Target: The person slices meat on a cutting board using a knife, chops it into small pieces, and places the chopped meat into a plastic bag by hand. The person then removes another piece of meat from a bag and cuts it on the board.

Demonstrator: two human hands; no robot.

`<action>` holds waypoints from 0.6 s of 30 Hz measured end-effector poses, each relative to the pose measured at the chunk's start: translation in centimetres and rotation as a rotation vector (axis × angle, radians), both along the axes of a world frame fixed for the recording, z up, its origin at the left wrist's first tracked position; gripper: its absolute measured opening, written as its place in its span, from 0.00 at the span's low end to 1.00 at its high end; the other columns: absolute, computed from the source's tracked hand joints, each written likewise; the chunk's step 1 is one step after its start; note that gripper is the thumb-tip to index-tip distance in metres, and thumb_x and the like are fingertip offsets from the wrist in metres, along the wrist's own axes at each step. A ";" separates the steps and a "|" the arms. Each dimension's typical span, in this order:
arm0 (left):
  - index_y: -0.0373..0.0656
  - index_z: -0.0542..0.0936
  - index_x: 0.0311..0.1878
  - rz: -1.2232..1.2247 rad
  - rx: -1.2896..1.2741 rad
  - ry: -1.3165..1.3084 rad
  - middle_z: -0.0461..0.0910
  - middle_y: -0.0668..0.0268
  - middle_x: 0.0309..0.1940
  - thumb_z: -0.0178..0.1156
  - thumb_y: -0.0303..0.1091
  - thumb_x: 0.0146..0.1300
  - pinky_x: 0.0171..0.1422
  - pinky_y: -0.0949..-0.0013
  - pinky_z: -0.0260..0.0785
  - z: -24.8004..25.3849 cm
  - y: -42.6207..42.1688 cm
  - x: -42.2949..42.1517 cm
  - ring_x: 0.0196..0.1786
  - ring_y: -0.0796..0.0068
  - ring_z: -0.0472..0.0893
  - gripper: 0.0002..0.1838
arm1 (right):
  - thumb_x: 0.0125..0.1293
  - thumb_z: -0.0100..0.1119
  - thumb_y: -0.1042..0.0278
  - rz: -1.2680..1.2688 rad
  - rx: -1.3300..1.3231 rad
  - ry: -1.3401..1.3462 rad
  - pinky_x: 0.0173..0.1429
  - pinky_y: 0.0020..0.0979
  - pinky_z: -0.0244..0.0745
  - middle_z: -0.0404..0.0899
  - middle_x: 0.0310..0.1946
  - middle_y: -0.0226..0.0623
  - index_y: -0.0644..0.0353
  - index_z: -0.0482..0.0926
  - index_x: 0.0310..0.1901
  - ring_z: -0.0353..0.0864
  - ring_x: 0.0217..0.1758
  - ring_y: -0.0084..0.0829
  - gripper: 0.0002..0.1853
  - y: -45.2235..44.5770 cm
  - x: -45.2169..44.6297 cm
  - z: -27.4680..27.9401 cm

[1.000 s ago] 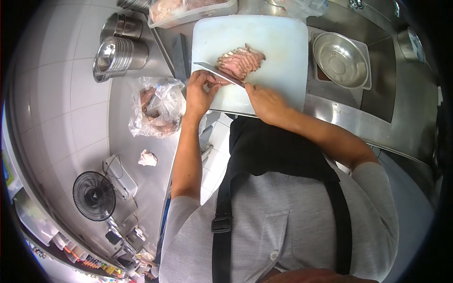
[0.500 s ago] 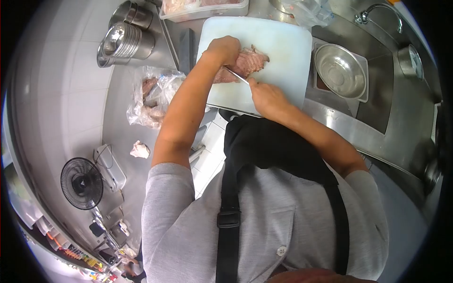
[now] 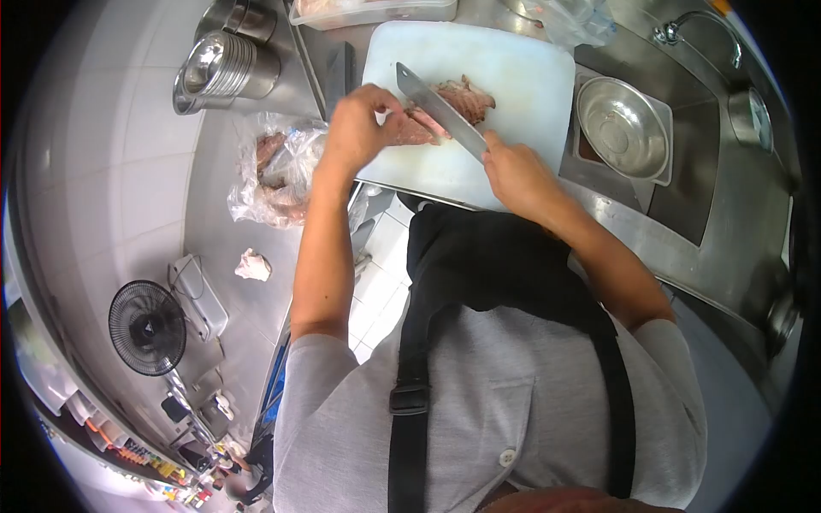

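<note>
White board point(image 3: 532, 85) bears meat point(image 3: 469, 103), right hand point(image 3: 523, 177) gripping a knife point(image 3: 440, 111)

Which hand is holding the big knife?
The right hand: it grips the knife, while the left hand is beside the sliced meat.

We see pink meat point(image 3: 469, 103) with browned edges, partly in overlapping slices, lying on the white cutting board point(image 3: 526, 94). Across it, in our view, slants the knife point(image 3: 439, 109), its broad grey blade pointing to the upper left.
</note>
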State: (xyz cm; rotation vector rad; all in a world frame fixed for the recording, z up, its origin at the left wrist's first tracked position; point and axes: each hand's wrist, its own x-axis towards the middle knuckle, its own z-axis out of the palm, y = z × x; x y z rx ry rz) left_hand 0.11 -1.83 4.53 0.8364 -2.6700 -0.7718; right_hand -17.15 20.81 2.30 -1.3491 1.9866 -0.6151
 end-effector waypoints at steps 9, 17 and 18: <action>0.42 0.85 0.40 -0.100 -0.015 0.125 0.82 0.61 0.53 0.74 0.18 0.56 0.63 0.55 0.77 -6.8 1.1 3.4 0.59 0.52 0.80 0.11 | 0.82 0.52 0.68 0.110 -0.019 0.045 0.49 0.64 0.76 0.85 0.33 0.64 0.70 0.75 0.54 0.85 0.40 0.68 0.12 -0.2 -0.1 1.5; 0.43 0.85 0.40 -0.104 -0.037 0.090 0.82 0.62 0.56 0.72 0.19 0.56 0.64 0.55 0.76 -7.1 1.0 3.7 0.60 0.52 0.79 0.10 | 0.83 0.52 0.67 0.127 0.007 0.071 0.51 0.64 0.76 0.85 0.33 0.64 0.69 0.75 0.53 0.85 0.42 0.68 0.12 -0.5 -0.2 2.1; 0.43 0.85 0.40 -0.098 -0.033 0.090 0.82 0.62 0.56 0.72 0.19 0.56 0.64 0.54 0.76 -7.2 1.0 3.8 0.60 0.52 0.79 0.10 | 0.83 0.52 0.66 0.140 0.028 0.079 0.51 0.64 0.75 0.85 0.34 0.64 0.69 0.75 0.55 0.85 0.42 0.68 0.12 -0.6 -0.3 2.1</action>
